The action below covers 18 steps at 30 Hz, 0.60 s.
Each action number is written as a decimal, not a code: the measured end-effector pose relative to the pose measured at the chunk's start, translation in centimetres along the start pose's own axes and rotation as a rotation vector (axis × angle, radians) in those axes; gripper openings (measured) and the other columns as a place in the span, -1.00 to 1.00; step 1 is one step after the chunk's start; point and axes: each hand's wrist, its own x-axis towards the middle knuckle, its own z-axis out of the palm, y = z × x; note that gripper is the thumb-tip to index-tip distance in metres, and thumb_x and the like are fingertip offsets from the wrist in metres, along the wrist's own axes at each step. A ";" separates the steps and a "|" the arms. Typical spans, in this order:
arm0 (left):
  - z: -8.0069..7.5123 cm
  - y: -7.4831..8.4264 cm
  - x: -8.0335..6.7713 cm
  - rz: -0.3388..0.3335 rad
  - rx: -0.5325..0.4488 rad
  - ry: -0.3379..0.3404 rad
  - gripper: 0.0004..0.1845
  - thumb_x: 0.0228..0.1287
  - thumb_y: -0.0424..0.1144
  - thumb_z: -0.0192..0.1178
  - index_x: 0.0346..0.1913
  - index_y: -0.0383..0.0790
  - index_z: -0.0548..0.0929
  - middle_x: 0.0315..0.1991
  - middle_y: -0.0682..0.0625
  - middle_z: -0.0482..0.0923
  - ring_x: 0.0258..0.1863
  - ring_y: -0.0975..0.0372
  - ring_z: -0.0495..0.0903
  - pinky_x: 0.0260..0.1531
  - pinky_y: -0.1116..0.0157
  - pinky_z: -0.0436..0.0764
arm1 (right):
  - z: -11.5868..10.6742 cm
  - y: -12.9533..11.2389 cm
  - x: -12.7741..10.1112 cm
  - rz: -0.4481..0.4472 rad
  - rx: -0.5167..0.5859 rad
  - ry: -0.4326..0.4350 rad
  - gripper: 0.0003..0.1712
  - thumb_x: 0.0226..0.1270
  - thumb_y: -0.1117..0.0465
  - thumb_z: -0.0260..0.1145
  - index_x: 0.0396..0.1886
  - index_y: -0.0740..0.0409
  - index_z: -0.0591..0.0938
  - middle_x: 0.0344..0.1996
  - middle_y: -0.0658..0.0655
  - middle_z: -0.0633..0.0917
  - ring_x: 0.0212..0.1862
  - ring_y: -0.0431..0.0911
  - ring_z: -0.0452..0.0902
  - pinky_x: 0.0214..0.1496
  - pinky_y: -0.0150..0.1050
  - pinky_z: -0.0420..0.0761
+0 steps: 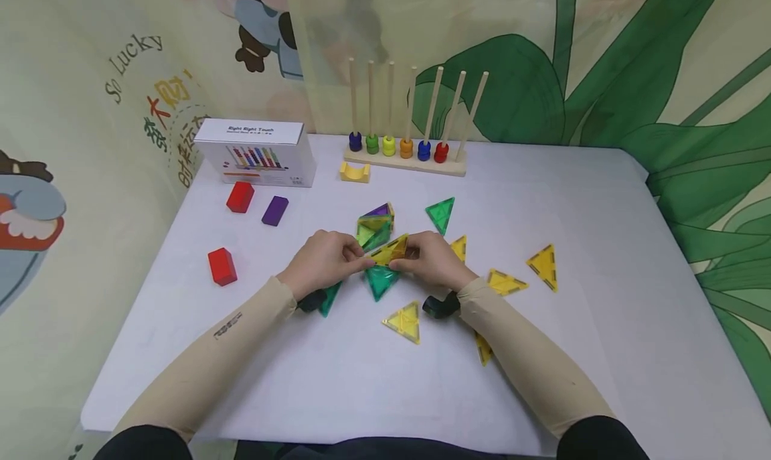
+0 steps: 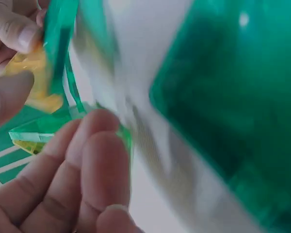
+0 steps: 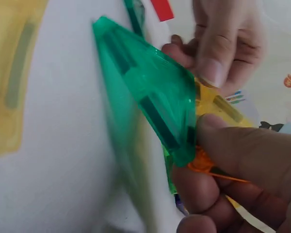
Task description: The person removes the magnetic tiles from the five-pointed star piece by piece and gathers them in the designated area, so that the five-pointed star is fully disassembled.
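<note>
Over the middle of the table, my left hand point(image 1: 331, 259) and right hand point(image 1: 436, 262) pinch a yellow triangular magnetic tile point(image 1: 390, 250) from both ends. A green triangular magnetic tile point(image 3: 150, 87) hangs at an angle from its near edge. In the right wrist view, both thumbs lie on the yellow tile, and an orange-looking tile edge point(image 3: 208, 162) shows beneath the right thumb. Just behind the hands stands a small cluster of purple, yellow and green tiles point(image 1: 375, 229). Another green triangle point(image 2: 233, 97) lies near my left wrist, partly covered in the head view.
Loose yellow triangles point(image 1: 403, 323) lie in front and to the right, with a green triangle point(image 1: 441, 215) farther back. Red blocks point(image 1: 222, 266) and a purple block point(image 1: 275, 211) are left. A white box point(image 1: 255, 153), yellow arch point(image 1: 355, 173) and pegged wooden stand point(image 1: 409, 163) line the back.
</note>
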 end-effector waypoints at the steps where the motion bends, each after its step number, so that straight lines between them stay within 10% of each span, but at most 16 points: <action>1: 0.1 -0.1 0.0 0.009 -0.029 -0.024 -0.68 0.30 0.06 0.43 -0.19 -0.15 0.79 -0.36 0.07 0.76 -0.38 0.30 0.65 -0.28 0.31 0.63 | -0.1 0.0 -0.1 -0.003 0.018 0.001 -0.69 0.34 0.00 0.50 -0.21 0.16 0.76 -0.46 0.05 0.62 -0.38 -0.10 0.43 -0.34 -0.29 0.38; 9: 0.1 -0.3 -0.1 0.120 -0.199 -0.089 -0.79 0.31 -0.15 0.44 -0.31 -0.18 0.66 -0.47 0.07 0.59 -0.51 0.31 0.45 -0.44 0.39 0.44 | -0.7 0.0 -0.8 0.029 0.195 0.043 -0.69 0.28 -0.01 0.55 -0.30 0.15 0.76 -0.55 0.00 0.49 -0.50 -0.12 0.34 -0.48 -0.34 0.26; 18: -2.3 -1.8 -1.4 -0.007 -0.164 -0.055 -0.78 0.35 -0.13 0.40 -0.05 -0.15 0.76 -0.36 0.00 0.61 -0.37 0.18 0.49 -0.34 0.32 0.46 | -1.2 0.9 -2.7 0.095 0.202 0.060 -0.72 0.22 0.02 0.59 -0.37 0.14 0.77 -0.48 0.04 0.58 -0.42 -0.08 0.35 -0.46 -0.34 0.25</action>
